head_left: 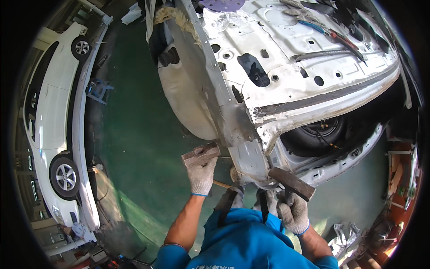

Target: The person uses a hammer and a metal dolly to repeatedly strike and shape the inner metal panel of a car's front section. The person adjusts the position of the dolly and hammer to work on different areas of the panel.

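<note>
My left hand (pixel 201 175), in a grey knit glove, grips a rusty metal block (pixel 200 154) and holds it against the outer side of a bare white car body (pixel 286 67) at its rear corner. My right hand (pixel 293 210), also gloved, holds a dark hammer (pixel 291 183) whose head rests against the bent lower edge of the same corner (pixel 251 161). The panel there is bare, scuffed metal. A wooden handle (pixel 221 184) pokes out between my hands. My blue shirt fills the bottom middle.
A white car (pixel 53 112) stands on the left over a green floor (pixel 134 134). A spare tyre (pixel 320 134) lies in the open boot well. Tools and a purple disc (pixel 221 4) rest on the body panel. Scrap and clutter sit at the lower right.
</note>
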### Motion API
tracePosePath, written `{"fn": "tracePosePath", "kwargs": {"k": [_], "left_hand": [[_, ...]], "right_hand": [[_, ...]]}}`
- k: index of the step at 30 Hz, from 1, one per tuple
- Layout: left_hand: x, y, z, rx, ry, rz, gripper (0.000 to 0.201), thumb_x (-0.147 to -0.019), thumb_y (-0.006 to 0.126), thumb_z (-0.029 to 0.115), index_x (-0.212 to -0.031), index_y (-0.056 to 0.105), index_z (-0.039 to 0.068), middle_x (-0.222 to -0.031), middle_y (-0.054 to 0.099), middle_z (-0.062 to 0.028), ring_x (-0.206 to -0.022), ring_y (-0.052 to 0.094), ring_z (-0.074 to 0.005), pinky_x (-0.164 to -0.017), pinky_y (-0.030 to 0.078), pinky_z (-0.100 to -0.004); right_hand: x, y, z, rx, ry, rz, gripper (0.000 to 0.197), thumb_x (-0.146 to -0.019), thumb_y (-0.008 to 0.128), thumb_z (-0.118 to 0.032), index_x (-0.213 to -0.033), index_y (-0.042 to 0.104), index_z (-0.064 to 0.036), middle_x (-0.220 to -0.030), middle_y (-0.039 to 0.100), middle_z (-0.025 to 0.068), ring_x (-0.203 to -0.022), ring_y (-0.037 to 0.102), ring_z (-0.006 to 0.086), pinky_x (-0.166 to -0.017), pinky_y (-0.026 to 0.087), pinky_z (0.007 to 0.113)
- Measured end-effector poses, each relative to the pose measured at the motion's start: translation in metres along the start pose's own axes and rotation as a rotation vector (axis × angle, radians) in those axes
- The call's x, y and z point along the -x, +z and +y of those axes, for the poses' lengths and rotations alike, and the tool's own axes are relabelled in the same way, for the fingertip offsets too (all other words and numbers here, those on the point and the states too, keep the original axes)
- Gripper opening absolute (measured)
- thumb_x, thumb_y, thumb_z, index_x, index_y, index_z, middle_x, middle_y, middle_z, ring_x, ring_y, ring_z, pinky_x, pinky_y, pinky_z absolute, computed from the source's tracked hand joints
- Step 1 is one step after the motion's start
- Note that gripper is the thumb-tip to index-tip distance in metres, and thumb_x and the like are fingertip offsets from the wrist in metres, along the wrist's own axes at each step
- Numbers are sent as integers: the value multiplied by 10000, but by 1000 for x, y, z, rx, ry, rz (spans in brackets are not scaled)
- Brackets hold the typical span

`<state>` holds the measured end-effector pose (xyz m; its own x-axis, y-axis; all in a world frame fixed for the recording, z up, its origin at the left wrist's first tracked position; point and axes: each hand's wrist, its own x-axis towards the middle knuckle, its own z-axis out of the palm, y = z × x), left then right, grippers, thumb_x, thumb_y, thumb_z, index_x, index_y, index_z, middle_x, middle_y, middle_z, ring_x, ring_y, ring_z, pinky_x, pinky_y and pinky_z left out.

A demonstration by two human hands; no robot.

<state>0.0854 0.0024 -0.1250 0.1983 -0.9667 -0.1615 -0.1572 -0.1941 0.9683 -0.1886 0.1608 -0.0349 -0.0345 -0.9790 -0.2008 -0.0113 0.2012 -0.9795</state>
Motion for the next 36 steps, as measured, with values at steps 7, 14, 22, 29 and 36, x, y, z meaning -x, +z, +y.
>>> {"fn": "tracePosePath", "kwargs": {"k": [7,14,22,29,36], "left_hand": [[14,-11,-1,454,-239,-245,259,-880,783,27,-1086,625,24,-834,620,-43,-667,594,-152,-618,510,-314],[36,50,-16,1017,-676,-456,113,-936,740,67,-999,647,53,-834,595,-41,-774,585,-205,-820,512,-427],[22,108,4,1266,-796,-783,199,-975,722,198,-842,589,132,-593,347,65,-493,336,-108,-564,318,-314],[-8,114,28,1267,-632,-858,180,-972,667,204,-845,581,109,-606,414,24,-514,395,-144,-516,343,-290],[-28,115,28,1224,-634,-825,252,-1000,683,317,-873,529,163,-602,368,38,-500,381,-144,-523,368,-345]], "right_hand": [[-41,37,-59,428,45,134,265,-1022,657,-182,-1195,596,9,-806,674,148,-691,657,296,-637,541,366],[-65,70,-73,697,23,229,225,-1034,609,-166,-1174,630,8,-728,624,93,-646,598,158,-634,503,335],[-69,87,-92,499,-510,256,276,-1061,559,-208,-1163,593,45,-754,591,80,-589,576,151,-540,447,318],[-72,98,-93,539,-44,382,218,-1047,539,-168,-1118,623,20,-699,616,45,-601,589,122,-556,469,314],[-71,97,-98,882,-2,245,148,-1020,581,-139,-1052,637,-6,-715,597,92,-627,618,238,-609,500,413]]}}
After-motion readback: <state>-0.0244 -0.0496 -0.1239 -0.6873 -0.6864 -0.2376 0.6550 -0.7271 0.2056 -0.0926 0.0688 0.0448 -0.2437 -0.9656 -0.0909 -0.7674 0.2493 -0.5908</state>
